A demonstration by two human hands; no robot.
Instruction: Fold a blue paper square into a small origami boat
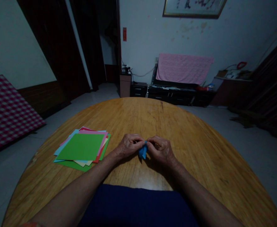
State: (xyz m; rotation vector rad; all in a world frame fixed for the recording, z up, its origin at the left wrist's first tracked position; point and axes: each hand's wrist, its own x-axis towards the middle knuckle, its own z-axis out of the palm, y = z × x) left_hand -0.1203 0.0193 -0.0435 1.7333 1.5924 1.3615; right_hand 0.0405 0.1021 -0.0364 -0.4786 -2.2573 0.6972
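Note:
A small piece of folded blue paper (142,153) is pinched between my two hands, just above the wooden table near its front middle. My left hand (129,145) grips its upper edge from the left with thumb and fingers. From the right, my right hand (161,148) pinches the same top edge, its thumb close to the left thumb. The paper's lower part hangs below the fingertips with a pointed end. My fingers partly hide its top, so its full folded shape cannot be made out.
A loose stack of coloured paper sheets (81,147), green on top, lies left of my left hand. The round wooden table (188,132) spreads around my arms. Beyond its far edge stand a low black cabinet (171,94) and a screen draped with a pink cloth (183,68).

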